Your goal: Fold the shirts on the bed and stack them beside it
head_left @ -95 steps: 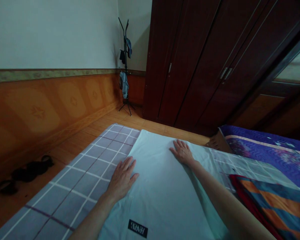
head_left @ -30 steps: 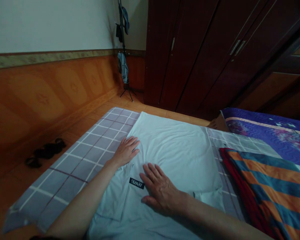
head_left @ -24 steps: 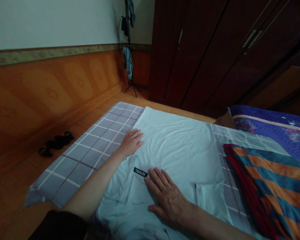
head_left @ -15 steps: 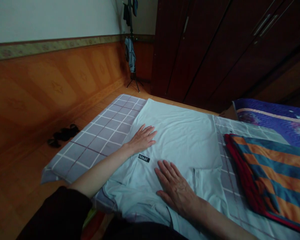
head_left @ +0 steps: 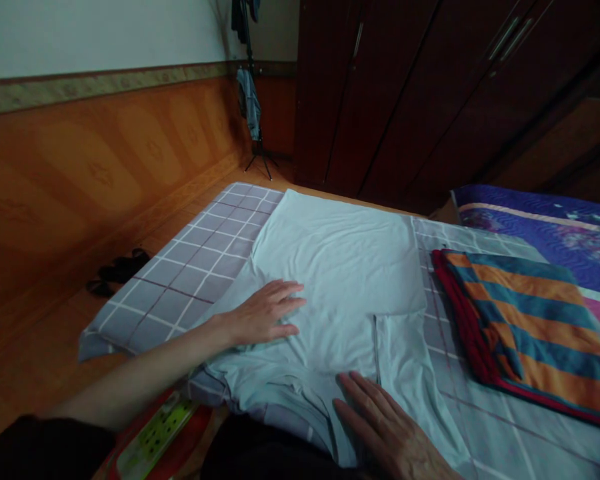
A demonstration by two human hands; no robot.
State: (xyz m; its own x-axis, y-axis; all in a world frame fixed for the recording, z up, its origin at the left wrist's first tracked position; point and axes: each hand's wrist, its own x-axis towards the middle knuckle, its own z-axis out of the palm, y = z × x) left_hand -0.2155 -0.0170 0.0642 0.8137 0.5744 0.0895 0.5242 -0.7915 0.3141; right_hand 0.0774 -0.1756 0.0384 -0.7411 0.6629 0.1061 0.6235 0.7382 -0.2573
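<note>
A pale mint T-shirt (head_left: 340,260) lies spread on the bed, its hem at the far end and its collar bunched at the near edge. My left hand (head_left: 266,312) rests flat on the shirt's left chest, fingers apart, covering the small black label there. Lower and to the right, my right hand (head_left: 380,417) lies with fingers stretched out on the cloth beside the collar and the right sleeve. Neither hand grips the fabric. Shallow wrinkles run across the shirt's body.
Folded clothes (head_left: 535,320), striped orange and teal over red, sit on the checked bedsheet (head_left: 195,260) at right. Beyond are a purple quilted bed cover (head_left: 530,220), a dark wardrobe (head_left: 380,100) and a coat stand (head_left: 253,107). Dark sandals (head_left: 117,270) lie on the floor at left.
Both hands have slid nearer along the shirt toward the collar. The left now covers the black label, and the right has come down beside the collar. The view has shifted slightly.
</note>
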